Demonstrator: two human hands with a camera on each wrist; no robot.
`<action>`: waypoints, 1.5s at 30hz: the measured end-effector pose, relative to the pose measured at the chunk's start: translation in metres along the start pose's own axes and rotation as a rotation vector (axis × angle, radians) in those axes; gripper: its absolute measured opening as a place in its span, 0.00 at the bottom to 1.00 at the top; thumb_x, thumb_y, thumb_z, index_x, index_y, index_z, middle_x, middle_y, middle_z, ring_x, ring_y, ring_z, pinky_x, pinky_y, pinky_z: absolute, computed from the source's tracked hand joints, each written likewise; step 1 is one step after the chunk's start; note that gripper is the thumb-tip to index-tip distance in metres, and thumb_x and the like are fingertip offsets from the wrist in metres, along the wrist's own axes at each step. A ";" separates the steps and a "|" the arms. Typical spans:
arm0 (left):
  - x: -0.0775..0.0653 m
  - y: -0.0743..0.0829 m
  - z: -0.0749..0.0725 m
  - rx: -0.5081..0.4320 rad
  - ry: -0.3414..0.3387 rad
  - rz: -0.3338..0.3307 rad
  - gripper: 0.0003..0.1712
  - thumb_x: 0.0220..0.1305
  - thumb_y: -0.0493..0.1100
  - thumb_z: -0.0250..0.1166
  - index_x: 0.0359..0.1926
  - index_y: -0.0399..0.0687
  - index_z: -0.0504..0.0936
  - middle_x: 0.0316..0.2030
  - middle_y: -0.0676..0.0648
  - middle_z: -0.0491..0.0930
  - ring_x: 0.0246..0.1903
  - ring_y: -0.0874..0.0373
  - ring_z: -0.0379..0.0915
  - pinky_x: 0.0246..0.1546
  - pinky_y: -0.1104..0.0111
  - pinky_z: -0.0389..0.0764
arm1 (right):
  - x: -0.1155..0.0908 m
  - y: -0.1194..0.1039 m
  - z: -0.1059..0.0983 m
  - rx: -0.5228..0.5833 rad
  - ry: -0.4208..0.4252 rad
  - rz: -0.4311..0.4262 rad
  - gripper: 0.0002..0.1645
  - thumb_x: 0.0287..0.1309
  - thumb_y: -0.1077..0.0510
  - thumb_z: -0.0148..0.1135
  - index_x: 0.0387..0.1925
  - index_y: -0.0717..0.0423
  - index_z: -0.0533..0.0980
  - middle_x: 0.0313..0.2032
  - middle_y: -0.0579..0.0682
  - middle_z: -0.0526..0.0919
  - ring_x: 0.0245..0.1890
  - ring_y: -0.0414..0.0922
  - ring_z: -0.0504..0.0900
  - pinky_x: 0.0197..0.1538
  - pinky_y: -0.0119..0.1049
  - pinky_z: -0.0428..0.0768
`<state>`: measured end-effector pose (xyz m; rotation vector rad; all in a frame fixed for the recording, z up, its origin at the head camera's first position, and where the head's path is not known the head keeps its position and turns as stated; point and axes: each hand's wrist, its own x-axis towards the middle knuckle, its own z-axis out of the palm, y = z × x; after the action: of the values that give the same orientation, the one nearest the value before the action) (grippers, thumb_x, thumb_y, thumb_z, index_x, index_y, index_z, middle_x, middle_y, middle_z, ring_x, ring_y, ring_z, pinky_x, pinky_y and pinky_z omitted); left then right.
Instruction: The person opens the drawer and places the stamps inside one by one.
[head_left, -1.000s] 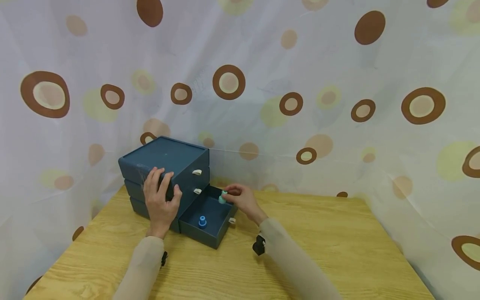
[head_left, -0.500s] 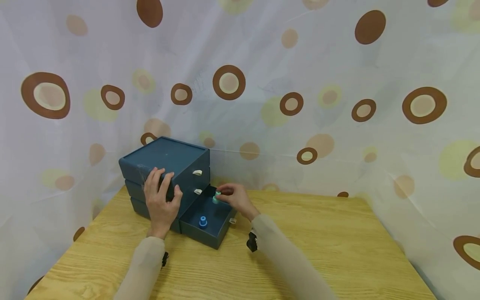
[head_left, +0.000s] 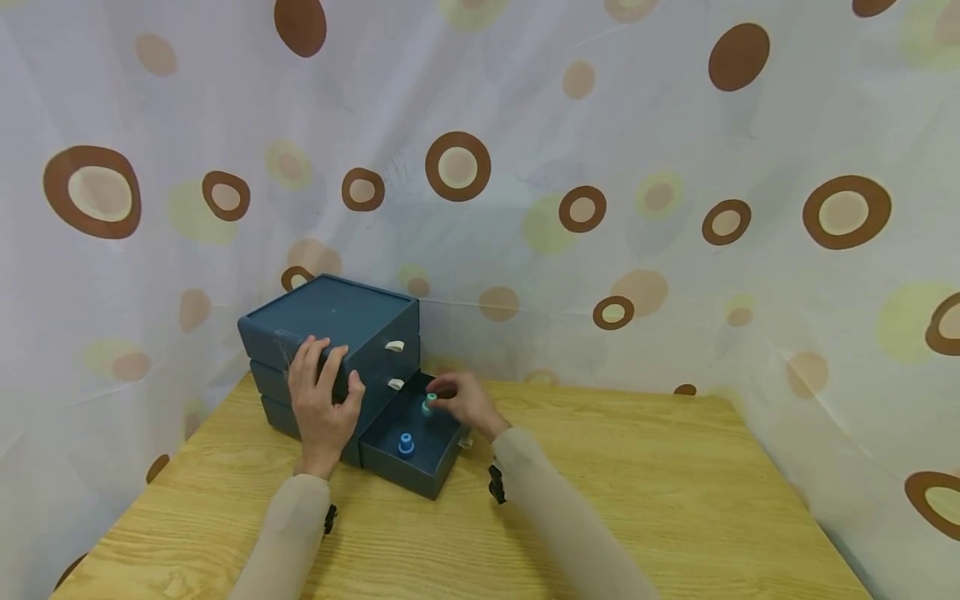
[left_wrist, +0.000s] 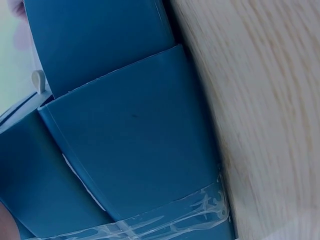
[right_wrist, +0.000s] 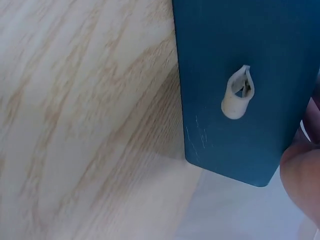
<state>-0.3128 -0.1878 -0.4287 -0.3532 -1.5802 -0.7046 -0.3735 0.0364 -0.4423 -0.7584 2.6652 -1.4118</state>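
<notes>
A dark blue drawer unit stands on the table with its bottom drawer pulled out. My left hand rests against its near side and top edge, fingers spread. Inside the drawer, my right hand has thumb and fingertips at the top of a small teal stepped peg, seemingly pinching it upright; the fingers partly hide it. A similar blue peg stands nearer the drawer's front-left side. In the right wrist view, the drawer front carries a pale loop pull, and part of the hand shows beyond its edge.
Two upper drawers are closed, each with a pale loop pull. Clear tape crosses the unit's side in the left wrist view. Behind the wooden table hangs a spotted curtain.
My right hand has moved left and slightly nearer with the teal peg, from the drawer's far right corner toward its middle. The left hand and the blue peg stay put.
</notes>
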 end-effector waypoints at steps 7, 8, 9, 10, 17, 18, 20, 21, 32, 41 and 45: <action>0.001 0.001 -0.001 0.007 0.001 -0.002 0.19 0.61 0.44 0.58 0.51 0.43 0.83 0.56 0.36 0.77 0.64 0.37 0.66 0.67 0.43 0.60 | 0.000 -0.001 0.004 -0.193 -0.085 -0.053 0.13 0.57 0.63 0.68 0.45 0.61 0.83 0.43 0.53 0.88 0.44 0.47 0.86 0.50 0.39 0.83; 0.000 0.001 -0.002 0.009 -0.003 -0.004 0.19 0.61 0.44 0.58 0.51 0.43 0.83 0.56 0.36 0.77 0.64 0.37 0.66 0.67 0.43 0.60 | 0.000 0.000 0.005 -0.210 -0.089 -0.060 0.13 0.57 0.63 0.68 0.45 0.61 0.83 0.43 0.53 0.88 0.44 0.46 0.86 0.50 0.39 0.83; 0.000 0.001 -0.002 0.011 -0.008 -0.005 0.19 0.61 0.44 0.58 0.51 0.43 0.83 0.56 0.36 0.77 0.64 0.37 0.65 0.67 0.43 0.60 | 0.000 0.000 0.006 -0.214 -0.091 -0.061 0.13 0.57 0.63 0.68 0.45 0.61 0.83 0.43 0.53 0.88 0.44 0.46 0.85 0.50 0.39 0.83; 0.000 0.001 -0.002 0.013 -0.012 -0.007 0.20 0.61 0.44 0.58 0.51 0.43 0.83 0.56 0.36 0.77 0.65 0.37 0.65 0.68 0.43 0.60 | 0.000 0.001 0.007 -0.218 -0.088 -0.063 0.13 0.57 0.63 0.67 0.45 0.61 0.83 0.43 0.53 0.88 0.44 0.46 0.86 0.50 0.39 0.83; 0.000 0.001 -0.001 0.010 -0.011 -0.007 0.19 0.60 0.43 0.58 0.51 0.43 0.83 0.56 0.36 0.77 0.65 0.38 0.65 0.68 0.43 0.59 | -0.003 0.001 0.013 -0.255 -0.036 -0.065 0.14 0.57 0.61 0.68 0.46 0.58 0.83 0.43 0.51 0.88 0.43 0.44 0.86 0.47 0.36 0.83; 0.000 0.001 -0.001 0.009 -0.010 -0.007 0.19 0.60 0.43 0.58 0.51 0.43 0.83 0.56 0.36 0.77 0.64 0.38 0.65 0.68 0.43 0.59 | -0.004 0.000 0.014 -0.259 -0.030 -0.068 0.15 0.57 0.60 0.69 0.47 0.58 0.83 0.44 0.51 0.87 0.44 0.45 0.86 0.48 0.36 0.83; 0.000 0.001 -0.001 0.009 -0.010 -0.009 0.19 0.60 0.43 0.58 0.51 0.43 0.83 0.56 0.36 0.77 0.64 0.38 0.65 0.68 0.43 0.59 | -0.004 0.000 0.014 -0.266 -0.025 -0.077 0.17 0.57 0.59 0.69 0.49 0.58 0.82 0.47 0.51 0.87 0.47 0.46 0.85 0.51 0.38 0.82; 0.000 0.001 -0.001 0.008 -0.009 -0.010 0.19 0.60 0.44 0.58 0.51 0.43 0.83 0.56 0.36 0.77 0.64 0.38 0.65 0.68 0.43 0.59 | -0.004 0.000 0.014 -0.262 -0.024 -0.079 0.19 0.57 0.59 0.69 0.50 0.59 0.82 0.47 0.52 0.86 0.48 0.46 0.85 0.52 0.38 0.82; 0.000 0.001 -0.001 0.005 -0.003 -0.003 0.20 0.60 0.44 0.58 0.51 0.43 0.83 0.56 0.36 0.77 0.64 0.37 0.66 0.67 0.42 0.60 | -0.007 0.002 0.008 -0.153 -0.021 -0.094 0.15 0.61 0.61 0.64 0.49 0.60 0.82 0.47 0.51 0.86 0.48 0.46 0.84 0.53 0.39 0.81; 0.002 0.001 0.000 0.004 -0.019 -0.013 0.20 0.59 0.43 0.59 0.52 0.44 0.83 0.57 0.36 0.77 0.65 0.38 0.65 0.67 0.42 0.59 | -0.015 0.000 0.000 -0.056 0.100 -0.124 0.11 0.61 0.62 0.64 0.44 0.60 0.84 0.43 0.50 0.87 0.43 0.44 0.83 0.51 0.38 0.82; 0.001 0.001 0.000 0.003 -0.017 -0.016 0.20 0.59 0.43 0.59 0.52 0.43 0.83 0.57 0.36 0.77 0.65 0.38 0.65 0.68 0.43 0.59 | -0.022 0.004 -0.006 -0.036 0.130 -0.153 0.10 0.60 0.60 0.65 0.41 0.61 0.84 0.39 0.49 0.87 0.38 0.42 0.83 0.44 0.32 0.82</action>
<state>-0.3122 -0.1875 -0.4277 -0.3454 -1.6021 -0.7126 -0.3573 0.0524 -0.4456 -0.9228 2.7904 -1.5004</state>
